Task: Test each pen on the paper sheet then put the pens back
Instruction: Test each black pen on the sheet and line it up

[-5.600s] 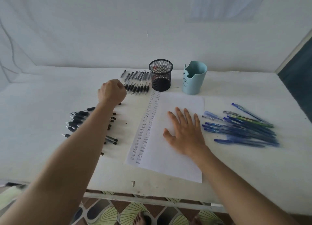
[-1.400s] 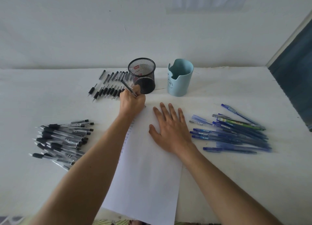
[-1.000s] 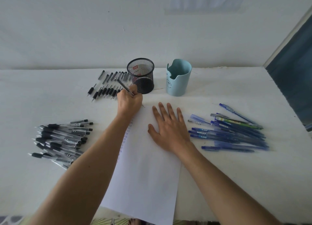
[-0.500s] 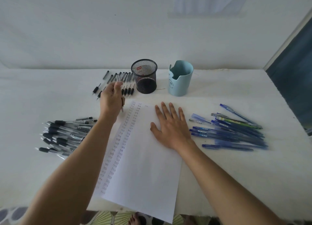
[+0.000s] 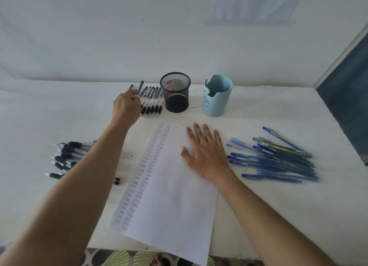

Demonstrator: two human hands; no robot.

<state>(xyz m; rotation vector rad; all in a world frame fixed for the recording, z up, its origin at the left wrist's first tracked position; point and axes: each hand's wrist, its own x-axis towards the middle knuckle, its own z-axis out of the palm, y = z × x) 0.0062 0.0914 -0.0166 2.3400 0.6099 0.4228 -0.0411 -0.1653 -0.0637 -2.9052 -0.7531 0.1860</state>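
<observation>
Row of black-and-clear ballpoint pens (image 5: 151, 109) lay at the back of the white bench (image 5: 278, 216), just left of the black wire-mesh cup (image 5: 175, 92). Left hand (image 5: 126, 106) was over the row's left end, fingers curled down among the pens. A second earlier this hand was writing at the top of the white paper sheet (image 5: 173, 196); it had since left the sheet and swung back to the row. A small fresh mark sat alone at the head of a third column, beside two full columns of test scribbles. Judged: that pen was tested and was being put back, or the next one picked. Left grip: couldn't tell if it held a pen, fingers hid it. Right hand (image 5: 207, 154) stayed flat on the sheet, grip wide, pinning it. Loose pile of black pens (image 5: 67, 156) at left, pile of blue pens (image 5: 274, 162) at right, pale blue plastic cup (image 5: 218, 96) beside the mesh cup. Many pens likely left to test.
</observation>
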